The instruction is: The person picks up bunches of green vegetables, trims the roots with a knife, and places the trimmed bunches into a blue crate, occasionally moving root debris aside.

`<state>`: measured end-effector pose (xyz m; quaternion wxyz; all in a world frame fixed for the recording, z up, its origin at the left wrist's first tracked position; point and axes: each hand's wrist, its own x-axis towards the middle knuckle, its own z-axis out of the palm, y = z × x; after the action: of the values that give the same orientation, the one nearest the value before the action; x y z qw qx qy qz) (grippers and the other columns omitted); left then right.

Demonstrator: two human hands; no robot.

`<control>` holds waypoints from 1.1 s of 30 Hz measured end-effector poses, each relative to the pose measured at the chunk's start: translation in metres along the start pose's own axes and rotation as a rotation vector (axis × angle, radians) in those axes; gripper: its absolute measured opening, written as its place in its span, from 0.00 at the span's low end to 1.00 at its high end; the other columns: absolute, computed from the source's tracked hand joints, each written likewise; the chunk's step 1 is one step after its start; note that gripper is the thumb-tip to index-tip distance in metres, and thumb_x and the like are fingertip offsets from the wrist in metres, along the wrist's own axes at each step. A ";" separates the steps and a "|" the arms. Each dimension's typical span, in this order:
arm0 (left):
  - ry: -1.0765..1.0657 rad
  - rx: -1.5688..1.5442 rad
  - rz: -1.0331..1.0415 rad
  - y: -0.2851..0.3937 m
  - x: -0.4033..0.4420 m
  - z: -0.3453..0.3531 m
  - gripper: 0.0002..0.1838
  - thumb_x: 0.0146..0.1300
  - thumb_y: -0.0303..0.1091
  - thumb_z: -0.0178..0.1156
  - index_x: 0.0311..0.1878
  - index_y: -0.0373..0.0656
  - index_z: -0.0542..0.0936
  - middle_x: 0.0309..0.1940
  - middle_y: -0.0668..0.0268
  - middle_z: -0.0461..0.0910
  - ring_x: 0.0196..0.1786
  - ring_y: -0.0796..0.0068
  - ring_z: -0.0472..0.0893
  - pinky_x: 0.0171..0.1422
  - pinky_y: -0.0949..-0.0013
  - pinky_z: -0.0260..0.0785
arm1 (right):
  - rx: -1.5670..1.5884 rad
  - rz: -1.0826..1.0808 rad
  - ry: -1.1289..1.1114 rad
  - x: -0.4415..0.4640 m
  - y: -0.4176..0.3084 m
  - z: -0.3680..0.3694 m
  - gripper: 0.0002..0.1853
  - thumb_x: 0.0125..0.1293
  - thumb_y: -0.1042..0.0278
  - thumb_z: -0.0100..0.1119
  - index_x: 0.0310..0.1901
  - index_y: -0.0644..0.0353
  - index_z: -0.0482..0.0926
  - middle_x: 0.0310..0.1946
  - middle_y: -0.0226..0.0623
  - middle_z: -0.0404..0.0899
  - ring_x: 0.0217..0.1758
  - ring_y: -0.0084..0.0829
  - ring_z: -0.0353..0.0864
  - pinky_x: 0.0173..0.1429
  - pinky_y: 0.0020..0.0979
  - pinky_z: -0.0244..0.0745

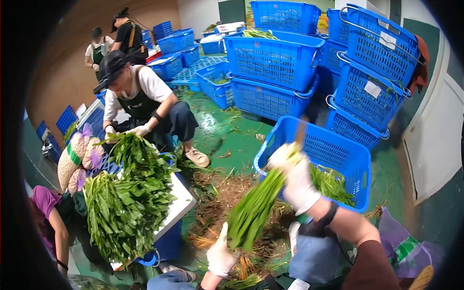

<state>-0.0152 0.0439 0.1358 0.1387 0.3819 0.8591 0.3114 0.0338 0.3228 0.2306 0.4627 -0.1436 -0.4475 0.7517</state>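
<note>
A bunch of long green leafy stalks (256,205) hangs at a slant over the floor, its stem end up and its leaves down to the left. My right hand (295,181), in a white glove, is closed round the bunch near its stem end. A blurred brownish object sticks up above that hand; I cannot make out what it is. My left hand (221,253), also gloved, is beside the leaf tips with thumb and fingers apart. Behind my right hand stands a blue basket (355,169) with more green stalks (331,186) in it.
Cut roots and trimmings (227,193) cover the floor ahead. At the left, a white board (181,200) bears a large leafy heap (130,203), where a crouching co-worker (145,96) handles greens. Stacked blue baskets (270,60) stand behind. A purple mesh sack (396,237) lies at right.
</note>
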 end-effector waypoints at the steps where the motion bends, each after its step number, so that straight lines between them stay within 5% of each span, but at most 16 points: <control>1: 0.001 0.069 -0.002 -0.015 -0.001 0.013 0.49 0.47 0.39 0.72 0.74 0.47 0.60 0.45 0.61 0.84 0.41 0.61 0.85 0.47 0.66 0.76 | 0.017 -0.186 -0.089 0.032 -0.026 -0.020 0.08 0.57 0.71 0.68 0.34 0.55 0.75 0.29 0.27 0.77 0.32 0.24 0.78 0.39 0.30 0.76; 6: -0.160 -0.120 -0.068 -0.041 0.001 0.036 0.43 0.49 0.38 0.71 0.70 0.46 0.66 0.44 0.64 0.84 0.42 0.69 0.84 0.51 0.67 0.76 | -0.228 -0.414 0.462 0.140 -0.133 -0.149 0.09 0.59 0.65 0.68 0.37 0.54 0.78 0.29 0.26 0.78 0.31 0.22 0.77 0.39 0.28 0.74; 10: -0.267 0.000 -0.145 -0.089 0.000 0.062 0.39 0.48 0.34 0.73 0.67 0.43 0.71 0.43 0.64 0.83 0.41 0.74 0.84 0.48 0.71 0.76 | -0.787 0.064 0.401 0.176 -0.140 -0.274 0.11 0.57 0.60 0.69 0.36 0.52 0.79 0.28 0.25 0.78 0.31 0.21 0.76 0.37 0.24 0.70; 13: -0.387 -0.080 -0.326 -0.139 -0.008 0.082 0.36 0.49 0.34 0.73 0.64 0.42 0.74 0.44 0.63 0.84 0.44 0.73 0.83 0.52 0.69 0.75 | -0.887 0.465 0.299 0.177 -0.086 -0.332 0.13 0.56 0.58 0.70 0.38 0.53 0.79 0.29 0.25 0.78 0.32 0.21 0.77 0.37 0.25 0.70; 16: -0.355 0.067 -0.334 -0.150 -0.003 0.090 0.29 0.52 0.43 0.68 0.59 0.47 0.78 0.47 0.55 0.83 0.46 0.58 0.84 0.54 0.62 0.75 | -0.963 0.451 0.377 0.154 0.010 -0.365 0.16 0.54 0.59 0.70 0.41 0.55 0.81 0.32 0.29 0.80 0.32 0.26 0.76 0.40 0.29 0.71; 19: -0.321 0.220 -0.471 -0.165 -0.009 0.091 0.25 0.54 0.42 0.65 0.57 0.48 0.80 0.46 0.54 0.82 0.47 0.53 0.82 0.54 0.60 0.74 | -1.020 0.608 0.382 0.132 0.118 -0.424 0.16 0.55 0.59 0.69 0.41 0.60 0.83 0.34 0.32 0.81 0.34 0.30 0.76 0.43 0.34 0.71; 20: -0.250 0.282 -0.449 -0.182 -0.021 0.093 0.25 0.54 0.41 0.65 0.56 0.48 0.80 0.44 0.54 0.83 0.48 0.53 0.81 0.54 0.61 0.74 | -1.176 0.499 0.250 0.131 0.163 -0.486 0.15 0.56 0.59 0.67 0.38 0.63 0.83 0.32 0.32 0.81 0.31 0.31 0.75 0.40 0.35 0.71; 21: -0.222 0.323 -0.508 -0.188 -0.025 0.091 0.23 0.55 0.40 0.65 0.55 0.48 0.80 0.44 0.55 0.82 0.48 0.53 0.81 0.54 0.60 0.74 | -1.580 0.656 0.129 0.140 0.186 -0.533 0.16 0.61 0.61 0.62 0.45 0.64 0.83 0.41 0.34 0.84 0.39 0.30 0.78 0.43 0.34 0.73; 22: -0.202 0.358 -0.537 -0.191 -0.021 0.092 0.22 0.55 0.39 0.65 0.54 0.48 0.80 0.44 0.55 0.82 0.49 0.53 0.81 0.53 0.59 0.74 | -1.760 0.332 0.067 0.142 0.236 -0.624 0.19 0.58 0.56 0.64 0.40 0.66 0.83 0.32 0.42 0.85 0.32 0.40 0.82 0.39 0.43 0.75; 23: -0.163 0.344 -0.569 -0.200 -0.022 0.095 0.20 0.55 0.38 0.65 0.53 0.48 0.81 0.45 0.56 0.82 0.49 0.54 0.81 0.53 0.60 0.74 | -1.915 0.463 0.272 0.147 0.239 -0.627 0.21 0.56 0.55 0.65 0.41 0.67 0.83 0.35 0.47 0.85 0.37 0.43 0.85 0.43 0.43 0.76; 24: -0.130 0.322 -0.587 -0.208 -0.018 0.101 0.19 0.55 0.37 0.65 0.52 0.49 0.81 0.47 0.56 0.81 0.49 0.54 0.81 0.53 0.60 0.74 | -1.842 0.589 0.217 0.151 0.245 -0.635 0.25 0.55 0.53 0.66 0.46 0.67 0.82 0.41 0.47 0.85 0.42 0.44 0.85 0.47 0.41 0.76; 26: -0.017 0.324 -0.429 -0.229 -0.012 0.119 0.13 0.57 0.38 0.61 0.47 0.52 0.83 0.43 0.55 0.82 0.45 0.53 0.81 0.51 0.56 0.74 | -1.859 0.225 0.324 0.146 0.236 -0.614 0.26 0.56 0.56 0.67 0.51 0.66 0.80 0.46 0.43 0.84 0.46 0.40 0.84 0.53 0.37 0.75; 27: -0.064 0.348 -0.404 -0.236 -0.011 0.130 0.11 0.56 0.35 0.63 0.44 0.50 0.83 0.42 0.56 0.82 0.44 0.54 0.82 0.50 0.57 0.74 | -1.552 0.315 0.206 0.148 0.219 -0.596 0.26 0.57 0.57 0.67 0.53 0.66 0.79 0.48 0.41 0.83 0.48 0.37 0.83 0.55 0.35 0.73; 28: -0.130 0.368 -0.392 -0.236 -0.014 0.139 0.09 0.55 0.32 0.64 0.41 0.49 0.84 0.41 0.58 0.83 0.44 0.55 0.82 0.48 0.59 0.75 | -1.248 0.424 0.098 0.146 0.201 -0.586 0.26 0.58 0.58 0.67 0.55 0.66 0.78 0.50 0.39 0.82 0.50 0.34 0.81 0.58 0.34 0.72; 30: -0.355 0.141 -0.229 -0.245 -0.034 0.161 0.04 0.57 0.31 0.60 0.35 0.47 0.82 0.34 0.61 0.82 0.39 0.55 0.83 0.45 0.59 0.76 | -1.268 0.651 0.296 0.146 0.165 -0.545 0.22 0.59 0.59 0.67 0.51 0.63 0.80 0.45 0.34 0.81 0.43 0.29 0.79 0.52 0.32 0.72; 33: -0.725 -0.074 -0.085 -0.228 -0.071 0.183 0.12 0.57 0.42 0.62 0.41 0.47 0.82 0.38 0.61 0.82 0.43 0.59 0.83 0.48 0.62 0.76 | -1.146 0.681 0.415 0.151 0.113 -0.558 0.25 0.57 0.49 0.67 0.51 0.56 0.80 0.43 0.29 0.79 0.40 0.24 0.75 0.45 0.27 0.69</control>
<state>-0.0107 -0.0476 -0.1506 0.4607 0.4259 0.7574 0.1807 0.2405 0.7291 -0.1419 0.1284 -0.6382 -0.6059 0.4572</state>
